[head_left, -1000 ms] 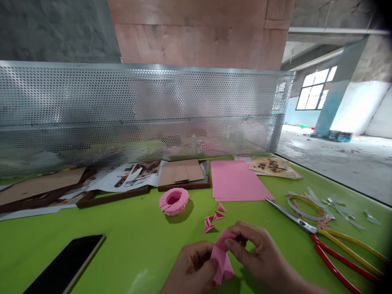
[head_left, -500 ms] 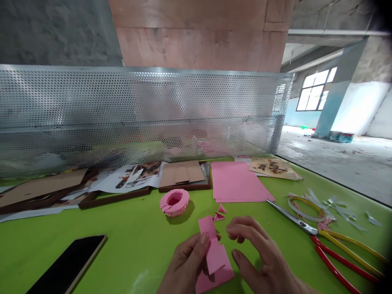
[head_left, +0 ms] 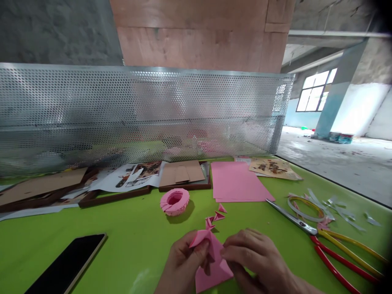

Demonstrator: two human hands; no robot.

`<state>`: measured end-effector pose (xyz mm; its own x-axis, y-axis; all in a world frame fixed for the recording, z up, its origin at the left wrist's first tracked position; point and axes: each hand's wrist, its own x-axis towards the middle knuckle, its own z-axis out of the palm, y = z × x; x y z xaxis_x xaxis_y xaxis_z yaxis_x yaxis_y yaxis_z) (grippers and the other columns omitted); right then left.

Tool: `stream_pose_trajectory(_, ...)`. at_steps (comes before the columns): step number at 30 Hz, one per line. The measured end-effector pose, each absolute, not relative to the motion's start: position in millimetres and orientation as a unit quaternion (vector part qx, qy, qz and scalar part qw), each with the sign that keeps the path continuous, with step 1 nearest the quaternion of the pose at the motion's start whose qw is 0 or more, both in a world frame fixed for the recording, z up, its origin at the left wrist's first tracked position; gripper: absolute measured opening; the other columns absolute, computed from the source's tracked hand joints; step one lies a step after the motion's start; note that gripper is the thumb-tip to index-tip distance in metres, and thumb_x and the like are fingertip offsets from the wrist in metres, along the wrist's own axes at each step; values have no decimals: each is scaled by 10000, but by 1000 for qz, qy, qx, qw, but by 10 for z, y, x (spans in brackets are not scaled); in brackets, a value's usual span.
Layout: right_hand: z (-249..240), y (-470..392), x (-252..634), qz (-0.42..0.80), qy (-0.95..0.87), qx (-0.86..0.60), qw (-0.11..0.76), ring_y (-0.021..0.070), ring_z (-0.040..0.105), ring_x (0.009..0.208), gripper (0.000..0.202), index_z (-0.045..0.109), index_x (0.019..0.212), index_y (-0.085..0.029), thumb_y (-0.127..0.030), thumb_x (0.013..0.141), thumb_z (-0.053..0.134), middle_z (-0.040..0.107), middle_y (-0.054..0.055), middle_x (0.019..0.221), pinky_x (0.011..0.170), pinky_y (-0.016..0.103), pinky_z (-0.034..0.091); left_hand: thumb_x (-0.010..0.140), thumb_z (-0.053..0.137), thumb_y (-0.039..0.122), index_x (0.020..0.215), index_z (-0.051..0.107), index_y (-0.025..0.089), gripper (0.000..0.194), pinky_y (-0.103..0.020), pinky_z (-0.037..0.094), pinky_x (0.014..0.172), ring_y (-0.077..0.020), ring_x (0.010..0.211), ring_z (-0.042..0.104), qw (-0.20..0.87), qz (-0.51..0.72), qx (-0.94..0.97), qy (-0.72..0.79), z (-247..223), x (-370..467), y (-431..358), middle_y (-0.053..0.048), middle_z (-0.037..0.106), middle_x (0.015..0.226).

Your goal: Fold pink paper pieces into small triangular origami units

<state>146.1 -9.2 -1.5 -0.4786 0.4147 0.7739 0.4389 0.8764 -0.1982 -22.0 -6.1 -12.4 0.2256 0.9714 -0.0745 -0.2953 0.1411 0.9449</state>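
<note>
My left hand [head_left: 183,261] pinches a pink paper strip [head_left: 216,246] between thumb and fingers. The strip's upper end is bent over to the left. At its right edge, my right hand [head_left: 255,257] has its fingers closed on the paper; its thumb is mostly hidden. Below both hands lies another piece of pink paper [head_left: 214,279], partly covered. Just beyond the strip are several small folded pink paper triangles [head_left: 219,216]. A pink ring of folded paper [head_left: 174,202] rests farther left on the green table.
Scissors [head_left: 303,224] with red and yellow handles lie at right, by a tape roll [head_left: 306,209] and clear scraps. Pink sheets [head_left: 239,181] are stacked behind. A phone [head_left: 69,263] lies at left. Cardboard [head_left: 182,173] and trays line a perforated metal screen [head_left: 147,110].
My right hand has moved left and closed on the strip. The strip's upper end is now bent over. More of the small folded pieces show beyond it.
</note>
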Motion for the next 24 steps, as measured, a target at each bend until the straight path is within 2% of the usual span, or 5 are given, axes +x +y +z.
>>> stream_pose_trajectory(4,-36,-84,1518,-31,-848,-268,456,160,617,774,348,548,1002,-190,-8,718,461,652,79,900,646,253,501,686,687,319,597,658,145,198,-226,358,515,-108,505,450,665,492,411,384,-159,-224,-39,18,560,517)
stream_pose_trajectory(7,-70,-75,1501,-95,-846,-278,444,176,614,813,250,589,932,-209,-58,751,507,636,78,933,654,259,512,671,706,299,601,670,135,182,-222,351,504,-97,487,447,677,490,394,383,-175,-215,-32,14,569,509)
stream_pose_trajectory(11,-49,-84,1474,-141,-842,-284,436,159,622,766,145,642,820,-282,-160,758,595,659,18,875,648,240,517,640,734,285,657,708,132,157,-228,357,511,-99,495,464,707,476,377,363,-190,-205,-36,3,594,526)
stream_pose_trajectory(17,-6,-79,1539,-99,-847,-272,446,170,584,827,114,622,820,-224,-156,813,530,626,51,899,686,258,503,645,727,298,587,682,137,177,-223,365,499,-102,480,489,727,474,351,353,-216,-207,-39,-2,614,503)
stream_pose_trajectory(24,-73,-35,1559,22,-828,-275,488,172,560,803,197,575,857,-190,-38,768,486,573,71,902,655,264,478,743,592,418,568,634,125,343,-248,382,493,-137,499,504,719,439,421,336,-143,-199,-24,-25,594,513)
